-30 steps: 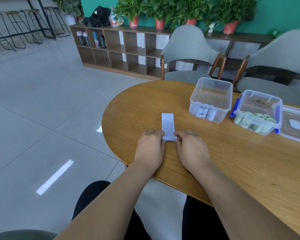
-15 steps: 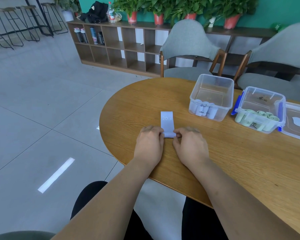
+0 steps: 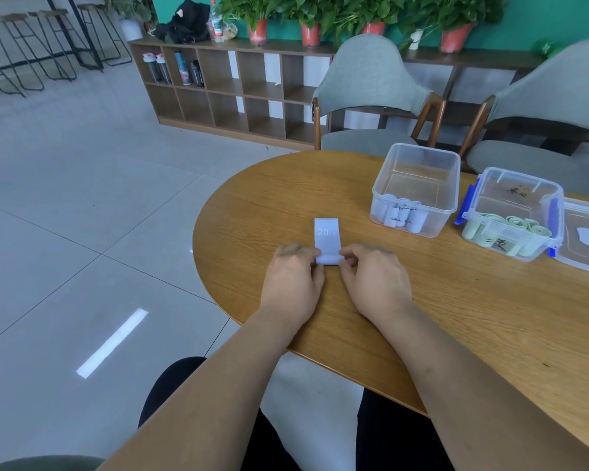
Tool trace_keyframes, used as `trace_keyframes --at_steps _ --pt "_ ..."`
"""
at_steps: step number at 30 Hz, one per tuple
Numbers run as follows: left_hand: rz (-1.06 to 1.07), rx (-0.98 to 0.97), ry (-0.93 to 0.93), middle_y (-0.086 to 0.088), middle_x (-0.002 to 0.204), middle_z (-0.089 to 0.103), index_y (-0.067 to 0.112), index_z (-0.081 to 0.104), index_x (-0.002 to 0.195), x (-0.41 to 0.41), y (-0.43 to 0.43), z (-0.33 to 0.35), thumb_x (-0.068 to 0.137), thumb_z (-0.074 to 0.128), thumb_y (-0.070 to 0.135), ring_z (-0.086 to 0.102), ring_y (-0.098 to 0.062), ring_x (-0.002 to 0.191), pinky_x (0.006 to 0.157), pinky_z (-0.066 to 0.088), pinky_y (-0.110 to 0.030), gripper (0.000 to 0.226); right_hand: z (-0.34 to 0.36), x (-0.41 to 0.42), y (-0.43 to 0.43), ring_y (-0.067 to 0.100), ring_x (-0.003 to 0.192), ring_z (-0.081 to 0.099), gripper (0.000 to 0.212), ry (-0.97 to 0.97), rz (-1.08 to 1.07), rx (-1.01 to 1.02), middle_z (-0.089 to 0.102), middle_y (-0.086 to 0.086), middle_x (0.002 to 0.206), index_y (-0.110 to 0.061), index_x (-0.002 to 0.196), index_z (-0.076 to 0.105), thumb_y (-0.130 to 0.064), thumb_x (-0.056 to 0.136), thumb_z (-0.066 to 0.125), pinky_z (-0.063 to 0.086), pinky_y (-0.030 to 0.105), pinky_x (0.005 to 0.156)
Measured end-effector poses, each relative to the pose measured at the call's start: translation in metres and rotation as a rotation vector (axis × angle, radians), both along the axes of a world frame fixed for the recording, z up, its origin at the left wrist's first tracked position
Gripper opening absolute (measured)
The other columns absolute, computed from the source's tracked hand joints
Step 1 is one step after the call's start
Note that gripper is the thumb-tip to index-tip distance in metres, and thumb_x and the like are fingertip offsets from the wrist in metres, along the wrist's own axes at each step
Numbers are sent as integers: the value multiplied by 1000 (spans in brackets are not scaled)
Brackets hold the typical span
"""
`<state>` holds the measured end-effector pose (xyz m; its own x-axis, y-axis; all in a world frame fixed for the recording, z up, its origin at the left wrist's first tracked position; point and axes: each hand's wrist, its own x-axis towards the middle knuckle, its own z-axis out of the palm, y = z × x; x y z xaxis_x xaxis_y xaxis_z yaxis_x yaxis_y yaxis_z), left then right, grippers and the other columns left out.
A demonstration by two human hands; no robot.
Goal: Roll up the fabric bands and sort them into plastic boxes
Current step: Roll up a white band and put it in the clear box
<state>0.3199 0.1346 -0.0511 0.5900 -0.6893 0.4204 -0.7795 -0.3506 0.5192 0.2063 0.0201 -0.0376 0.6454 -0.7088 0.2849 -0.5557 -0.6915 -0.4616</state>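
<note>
Forearms stretching forward, bare left hand [image 3: 295, 277] and bare right hand [image 3: 376, 280] side by side, fingertips pinching pale blue fabric band [image 3: 327, 234]

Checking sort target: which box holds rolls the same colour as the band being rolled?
The clear box without clips, leftmost: its pale lilac rolls match the band. The blue-clipped box holds green rolls.
</note>
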Motion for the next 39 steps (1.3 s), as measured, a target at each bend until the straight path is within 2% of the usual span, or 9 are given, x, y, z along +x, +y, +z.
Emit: trace_keyframes --at_steps 4,9,12,17,21,32,39 --pt "11 56 -25 -8 98 66 11 75 115 4 -6 -3 92 69 14 58 -31 93 89 51 -45 24 -9 4 -3 23 113 56 32 41 6 -27 67 -3 111 -25 130 70 -25 98 63 51 34 84" --pt "24 91 -2 -7 98 65 13 75 112 5 -12 -3 98 60 12 57 -30 96 86 50 -42 20 -11 9 -7 23 114 55 33 58 14 -40 67 -2 117 -24 134 68 -25 102 61 49 34 84" --pt "27 92 38 -7 105 67 15 74 121 8 -12 -4 100 59 13 58 -29 103 89 50 -39 26 -10 9 -8 23 114 56 33 57 24 -30 67 -2 116 -25 134 69 -25 102 62 49 34 85" --pt "-17 71 32 -5 100 65 15 74 122 2 -1 -6 100 60 12 57 -27 99 87 49 -39 26 -9 -5 -4 23 110 57 30 25 61 -22 68 -2 110 -24 130 71 -25 101 63 52 37 85" --pt "-34 59 29 -3 105 67 16 73 124 -4 10 -8 99 62 12 57 -25 104 90 50 -38 27 -11 -18 5 22 106 58 28 7 87 -9 68 -3 104 -23 126 72 -24 99 66 53 39 85" --pt "-83 31 52 2 103 66 19 73 121 -29 37 -11 98 64 14 58 -21 103 87 51 -35 26 -12 -51 25 15 97 57 25 -15 141 -9 65 -11 97 -27 122 73 -27 97 68 48 32 80" --pt "-57 56 25 -5 101 62 16 74 123 -34 34 -8 99 60 13 56 -26 100 86 52 -39 28 -12 -49 29 17 107 55 30 42 128 -37 63 -8 106 -26 131 70 -30 102 61 42 27 78"
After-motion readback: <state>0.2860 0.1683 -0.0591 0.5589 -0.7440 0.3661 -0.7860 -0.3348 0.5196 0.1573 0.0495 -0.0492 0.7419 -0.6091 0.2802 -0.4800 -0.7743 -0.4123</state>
